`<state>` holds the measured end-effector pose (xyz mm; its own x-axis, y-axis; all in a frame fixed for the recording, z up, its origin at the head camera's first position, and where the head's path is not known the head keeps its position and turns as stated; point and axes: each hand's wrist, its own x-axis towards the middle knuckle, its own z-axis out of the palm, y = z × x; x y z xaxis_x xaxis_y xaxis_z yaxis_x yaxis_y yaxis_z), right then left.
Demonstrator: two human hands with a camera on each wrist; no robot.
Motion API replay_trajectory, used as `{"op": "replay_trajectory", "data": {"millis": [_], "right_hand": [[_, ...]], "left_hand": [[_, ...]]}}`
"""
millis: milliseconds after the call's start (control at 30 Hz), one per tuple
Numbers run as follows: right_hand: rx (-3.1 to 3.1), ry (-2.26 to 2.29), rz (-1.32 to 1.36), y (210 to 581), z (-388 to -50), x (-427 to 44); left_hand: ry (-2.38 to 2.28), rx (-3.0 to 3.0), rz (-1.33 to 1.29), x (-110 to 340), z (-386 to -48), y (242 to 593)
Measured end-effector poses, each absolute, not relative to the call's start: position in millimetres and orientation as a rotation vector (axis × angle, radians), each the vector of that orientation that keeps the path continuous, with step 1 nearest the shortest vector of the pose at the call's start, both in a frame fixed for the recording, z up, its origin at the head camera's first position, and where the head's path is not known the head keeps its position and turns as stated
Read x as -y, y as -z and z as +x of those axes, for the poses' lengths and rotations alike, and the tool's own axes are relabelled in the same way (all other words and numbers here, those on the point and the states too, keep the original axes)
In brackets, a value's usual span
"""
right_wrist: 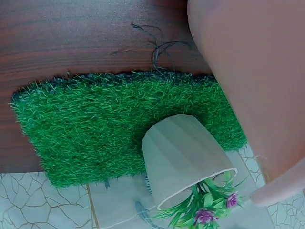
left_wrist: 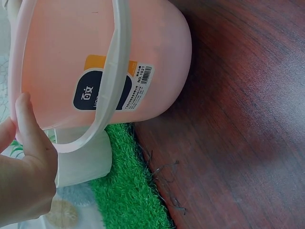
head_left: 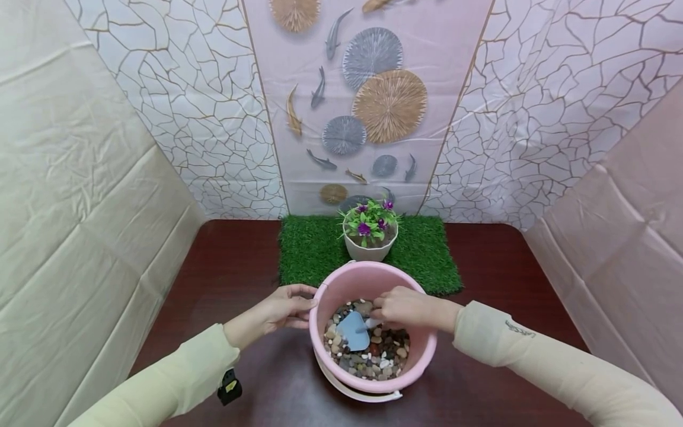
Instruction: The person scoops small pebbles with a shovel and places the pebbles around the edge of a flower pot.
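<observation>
A person's left hand (head_left: 280, 309) pinches the left rim of a pink bucket (head_left: 368, 386) between thumb and fingers, while the right hand (head_left: 405, 308), fingers curled, reaches inside and grips the pale handle of a blue scoop (head_left: 352, 329). The scoop's blade sits left of the bucket's middle among mixed pebbles (head_left: 372, 366), with a strip of stones showing between it and the left wall; how deeply it is sunk cannot be told. The right forearm crosses above the bucket's right rim.

The bucket stands on a dark wooden tabletop (head_left: 240, 255), its white carrying handle (left_wrist: 114, 67) hanging down the near side. Just beyond, a white flowerpot (head_left: 368, 253) with purple blooms stands on a green grass mat (head_left: 315, 249), leaving little room on the far side. Loose black threads (right_wrist: 162, 47) trail from the mat's near edge onto the wood. Wider room lies to left and right, where the tabletop runs from the bucket toward the left cloth wall (head_left: 96, 237) and right cloth wall (head_left: 613, 249). At the far edge, the table meets a patterned backdrop (head_left: 213, 118).
</observation>
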<state>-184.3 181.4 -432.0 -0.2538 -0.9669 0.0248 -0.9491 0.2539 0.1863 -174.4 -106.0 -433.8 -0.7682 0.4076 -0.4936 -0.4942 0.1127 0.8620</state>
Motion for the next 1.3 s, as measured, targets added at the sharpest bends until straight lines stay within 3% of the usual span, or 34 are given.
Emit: {"op": "replay_trajectory", "data": {"millis": [733, 1300], "right_hand": [[2.519, -0.173, 1.816, 423.9, -184.4, -194.7], [2.536, -0.200, 1.731, 407.9, -181.5, -205.4]], "left_hand": [[-1.737, -1.735, -0.100, 106.6, -173.8, 433.9], [-1.732, -1.726, -0.114, 105.6, -175.7, 433.9]]}}
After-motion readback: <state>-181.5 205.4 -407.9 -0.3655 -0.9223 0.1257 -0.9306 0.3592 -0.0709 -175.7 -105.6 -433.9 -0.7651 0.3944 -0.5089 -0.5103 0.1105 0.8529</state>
